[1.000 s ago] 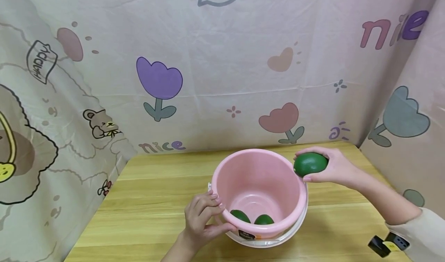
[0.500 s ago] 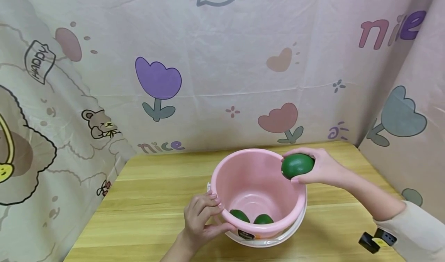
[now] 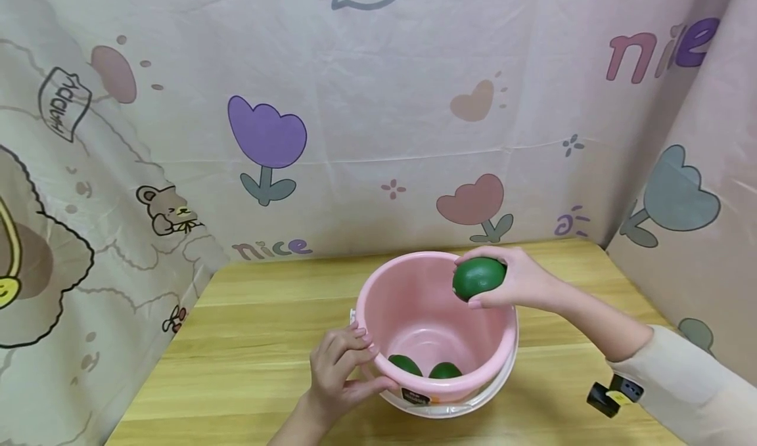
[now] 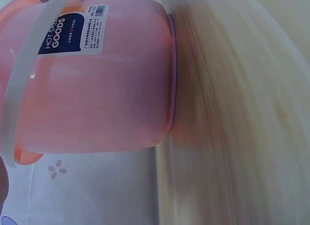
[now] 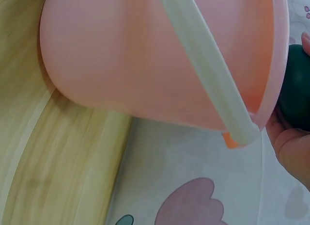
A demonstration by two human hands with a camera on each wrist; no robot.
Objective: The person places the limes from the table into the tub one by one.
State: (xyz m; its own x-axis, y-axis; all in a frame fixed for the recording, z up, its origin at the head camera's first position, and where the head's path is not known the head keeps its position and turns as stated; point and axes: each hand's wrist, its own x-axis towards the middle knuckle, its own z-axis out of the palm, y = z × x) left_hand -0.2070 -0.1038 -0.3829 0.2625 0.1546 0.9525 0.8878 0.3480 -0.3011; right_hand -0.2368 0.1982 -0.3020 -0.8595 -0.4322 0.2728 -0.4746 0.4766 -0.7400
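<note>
A pink bucket [image 3: 434, 388] stands upright on the table, its white handle [image 3: 467, 408] hanging down at the front. My left hand [image 3: 340, 367] holds the bucket's rim at the front left, fingers over the edge and thumb along the outside. Above the right part of the bucket's mouth, my right hand [image 3: 511, 278] grips a smooth dark green avocado [image 3: 479, 278] between thumb and fingers. Two more avocados [image 3: 445, 370] lie at the bottom inside, partly hidden by the front rim. The right wrist view shows the held avocado [image 5: 296, 87] just past the rim.
The wooden table [image 3: 272, 321] stretches around the bucket. Behind it hangs a printed cloth [image 3: 367, 104], which also closes in the left and right sides. A small black device [image 3: 615, 393] sits at the right sleeve [image 3: 680, 367].
My right hand has carried the avocado leftward from beside the bucket's right rim to over its opening. The left hand keeps its hold on the rim; the two avocados inside lie as before.
</note>
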